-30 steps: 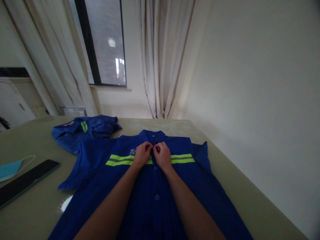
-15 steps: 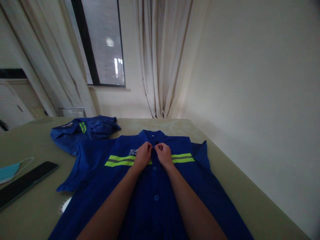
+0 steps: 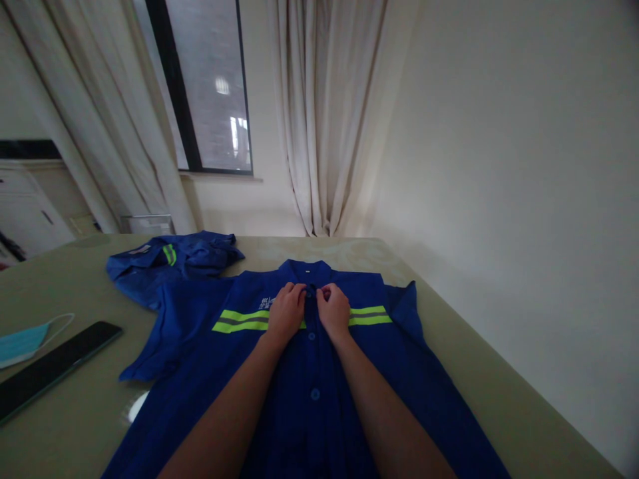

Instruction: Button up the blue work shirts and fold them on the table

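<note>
A blue work shirt (image 3: pixel 287 412) with yellow-green reflective bands lies spread on the table, its collar away from me. At the top of the front placket, just below the collar, my left hand (image 3: pixel 288 309) pinches the left edge of the cloth. Close beside it my right hand (image 3: pixel 333 310) pinches the right edge. A button shows between the two hands, and more buttons (image 3: pixel 315 394) run down the placket. My fingertips partly cover the cloth they grip.
Another blue garment (image 3: pixel 184 259) lies crumpled at the back left. To the left are a black phone (image 3: pixel 54 366) and a light-blue face mask (image 3: pixel 22 344) on the table (image 3: pixel 499 392). A wall (image 3: pixel 524 199) borders the right side; curtains (image 3: pixel 329 120) hang behind.
Both hands stay at the shirt's neck opening. My right hand has shifted slightly right, and a button now shows between the hands. The view has turned slightly.
</note>
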Tool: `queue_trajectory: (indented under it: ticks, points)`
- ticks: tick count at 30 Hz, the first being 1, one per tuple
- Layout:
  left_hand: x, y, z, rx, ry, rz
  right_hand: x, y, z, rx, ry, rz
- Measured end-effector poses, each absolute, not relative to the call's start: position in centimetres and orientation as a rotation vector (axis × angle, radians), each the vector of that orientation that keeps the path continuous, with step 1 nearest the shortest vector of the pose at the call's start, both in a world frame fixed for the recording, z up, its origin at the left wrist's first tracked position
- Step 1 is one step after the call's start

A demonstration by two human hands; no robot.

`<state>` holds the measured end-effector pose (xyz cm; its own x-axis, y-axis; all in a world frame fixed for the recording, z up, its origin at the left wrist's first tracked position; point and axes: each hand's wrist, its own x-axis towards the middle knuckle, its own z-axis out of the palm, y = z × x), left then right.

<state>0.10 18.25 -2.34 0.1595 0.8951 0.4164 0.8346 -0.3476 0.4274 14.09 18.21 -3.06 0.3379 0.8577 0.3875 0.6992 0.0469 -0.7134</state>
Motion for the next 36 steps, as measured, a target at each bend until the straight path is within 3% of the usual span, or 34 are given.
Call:
queue_trajectory:
  ticks: [4,10,16,22,31,36]
  points:
    - [0.0,18.6,-2.5,2.324,1.733,0.894,13.9,18.1,-2.8,-1.675,-1.514,0.425]
    - [-1.0,19.9,-2.7,2.234,1.835,0.836,13.1,17.6,-0.4,-1.314,-1.571,1.118]
    - [-1.3,21.3,-2.6,2.193,1.864,0.880,14.3,8.1,2.6,-1.463,-1.914,0.588]
    - [-1.1,21.7,-2.2,2.297,1.663,1.078,14.9,-1.6,0.8,-1.191,-2.323,0.807]
    - [-1.1,18.0,-0.6,2.228,1.532,1.301,14.1,3.0,0.2,-1.064,-2.605,0.482]
    - [-1.8,10.5,2.0,2.369,1.259,1.324,14.2,8.2,-1.2,-1.059,-2.628,0.337]
